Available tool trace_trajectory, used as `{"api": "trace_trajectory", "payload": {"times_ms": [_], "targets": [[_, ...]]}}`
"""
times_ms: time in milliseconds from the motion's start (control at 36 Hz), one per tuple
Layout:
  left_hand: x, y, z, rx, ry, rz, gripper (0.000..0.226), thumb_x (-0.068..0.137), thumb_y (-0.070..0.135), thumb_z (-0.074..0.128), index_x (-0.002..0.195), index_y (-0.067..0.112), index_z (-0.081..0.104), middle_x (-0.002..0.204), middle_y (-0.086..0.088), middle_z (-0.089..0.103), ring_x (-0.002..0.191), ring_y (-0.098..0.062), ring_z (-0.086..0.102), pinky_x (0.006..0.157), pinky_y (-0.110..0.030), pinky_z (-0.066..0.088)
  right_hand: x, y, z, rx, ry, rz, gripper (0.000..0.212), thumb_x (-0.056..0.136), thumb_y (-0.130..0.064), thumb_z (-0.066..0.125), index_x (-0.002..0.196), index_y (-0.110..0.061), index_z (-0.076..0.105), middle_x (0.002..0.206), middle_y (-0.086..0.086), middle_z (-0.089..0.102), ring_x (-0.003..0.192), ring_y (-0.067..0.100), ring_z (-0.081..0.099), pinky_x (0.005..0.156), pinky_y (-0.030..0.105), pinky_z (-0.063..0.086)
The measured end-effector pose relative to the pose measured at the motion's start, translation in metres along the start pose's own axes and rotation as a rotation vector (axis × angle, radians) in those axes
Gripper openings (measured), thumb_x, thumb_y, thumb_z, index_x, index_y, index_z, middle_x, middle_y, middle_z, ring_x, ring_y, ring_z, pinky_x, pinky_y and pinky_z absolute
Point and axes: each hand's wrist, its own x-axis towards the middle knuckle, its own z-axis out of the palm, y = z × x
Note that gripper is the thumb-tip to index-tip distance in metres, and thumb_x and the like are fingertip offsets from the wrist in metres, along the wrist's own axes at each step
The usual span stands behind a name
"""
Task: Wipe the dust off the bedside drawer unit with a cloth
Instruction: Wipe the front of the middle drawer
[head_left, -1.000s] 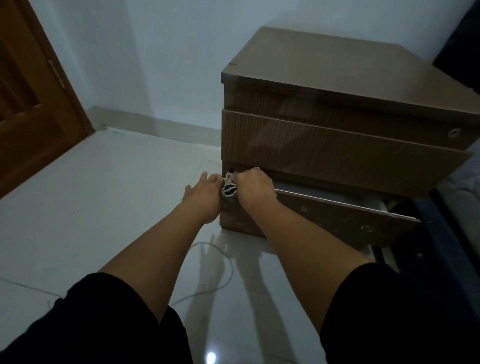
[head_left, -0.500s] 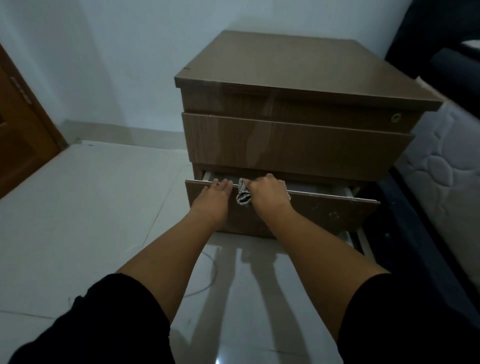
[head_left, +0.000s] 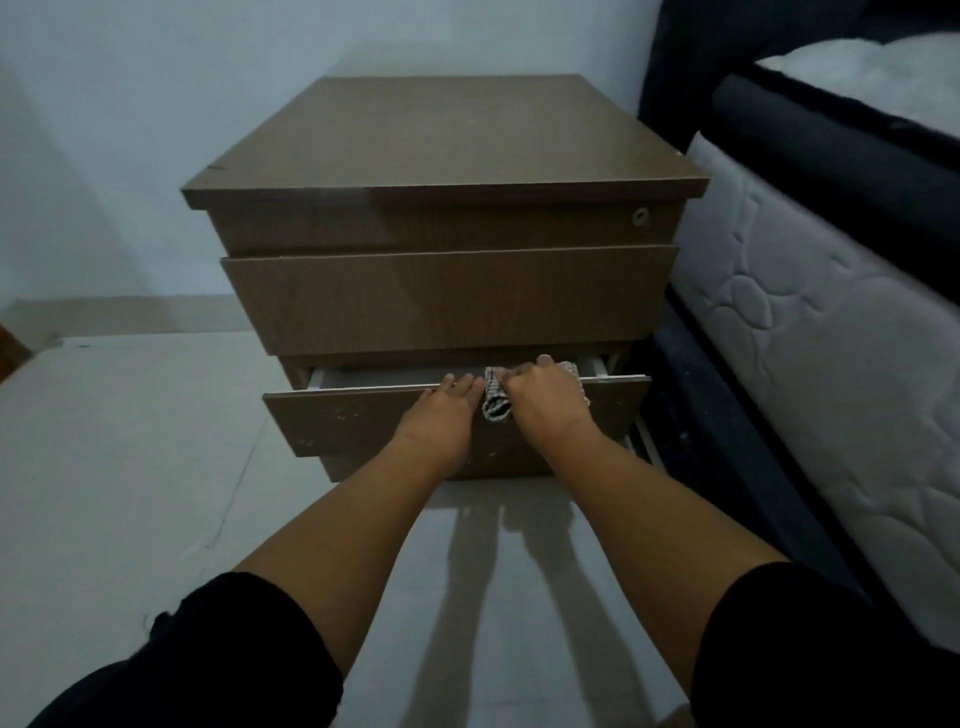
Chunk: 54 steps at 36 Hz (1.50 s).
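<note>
brown laminate met both my hands at the bottom drawer of the bedside drawer unit — pulled out, its top edge running left to right. my right hand was curled round the cloth on that edge; my left hand lay flat just beside it, fingers straight. the longer unwiped run — leftward — sat past my left hand.

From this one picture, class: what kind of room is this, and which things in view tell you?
Most likely a bedroom. A quilted white mattress on a dark bed frame stands at the right, with a brown bedside drawer unit right beside it against the wall, on a tiled floor.
</note>
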Motion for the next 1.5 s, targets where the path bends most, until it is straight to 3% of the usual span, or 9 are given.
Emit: {"api": "trace_trajectory", "payload": {"times_ms": [361, 694, 833, 972, 1167, 1278, 1500], "targets": [[0.016, 0.045, 0.003, 0.050, -0.009, 0.058, 0.075, 0.093, -0.001, 0.044, 0.154, 0.015, 0.004, 0.162, 0.000, 0.001, 0.150, -0.021, 0.002, 0.121, -0.037, 0.015, -0.031, 0.065, 0.005, 0.051, -0.005, 0.151, 0.040, 0.094, -0.005, 0.041, 0.134, -0.005, 0.045, 0.119, 0.017, 0.058, 0.112, 0.031, 0.049, 0.087, 0.037, 0.046], [0.021, 0.045, 0.008, 0.190, -0.016, 0.045, 0.073, 0.096, 0.002, 0.040, 0.154, 0.013, -0.002, 0.162, -0.002, -0.004, 0.150, -0.025, -0.002, 0.122, -0.043, 0.014, -0.049, 0.075, 0.000, 0.174, 0.027, 0.392, 0.031, 0.093, -0.002, 0.047, 0.123, -0.003, 0.052, 0.121, 0.016, 0.054, 0.111, 0.029, 0.050, 0.083, 0.033, 0.048], [0.030, 0.046, 0.013, 0.151, 0.006, -0.048, 0.076, 0.096, 0.008, 0.043, 0.154, 0.018, -0.005, 0.162, -0.002, -0.007, 0.150, -0.027, -0.007, 0.120, -0.049, 0.011, -0.057, 0.070, 0.005, 0.210, 0.014, 0.390, 0.036, 0.090, -0.005, 0.053, 0.126, -0.006, 0.050, 0.124, 0.015, 0.053, 0.113, 0.028, 0.050, 0.086, 0.033, 0.048], [0.040, 0.048, 0.027, 0.134, 0.047, -0.111, 0.084, 0.096, 0.020, 0.050, 0.152, 0.017, -0.013, 0.161, -0.004, -0.014, 0.149, -0.029, -0.010, 0.121, -0.047, 0.011, -0.057, 0.073, 0.008, 0.241, 0.040, 0.393, 0.028, 0.089, -0.004, 0.053, 0.116, -0.005, 0.056, 0.117, 0.014, 0.058, 0.109, 0.028, 0.053, 0.083, 0.031, 0.047], [0.047, 0.041, 0.035, 0.110, 0.067, -0.108, 0.086, 0.095, 0.017, 0.049, 0.151, 0.014, -0.016, 0.159, -0.004, -0.021, 0.148, -0.026, -0.017, 0.121, -0.047, 0.007, -0.048, 0.076, 0.004, 0.298, 0.050, 0.410, 0.033, 0.086, -0.001, 0.054, 0.119, -0.006, 0.056, 0.117, 0.015, 0.058, 0.106, 0.028, 0.055, 0.082, 0.032, 0.046], [0.049, 0.037, 0.032, 0.079, 0.027, -0.089, 0.085, 0.093, 0.004, 0.045, 0.152, 0.014, -0.015, 0.159, -0.003, -0.023, 0.147, -0.025, -0.020, 0.121, -0.049, 0.006, -0.042, 0.074, -0.001, 0.322, 0.052, 0.415, 0.039, 0.084, -0.006, 0.060, 0.123, -0.008, 0.055, 0.121, 0.014, 0.057, 0.109, 0.029, 0.055, 0.086, 0.033, 0.047], [0.033, 0.021, 0.003, -0.030, -0.056, -0.055, 0.080, 0.093, 0.004, 0.042, 0.153, 0.012, -0.010, 0.161, -0.003, -0.017, 0.150, -0.020, -0.011, 0.121, -0.041, 0.006, -0.038, 0.054, -0.013, 0.395, 0.103, 0.421, 0.036, 0.081, -0.007, 0.063, 0.117, -0.010, 0.060, 0.114, 0.013, 0.061, 0.103, 0.027, 0.059, 0.083, 0.033, 0.049]]}}
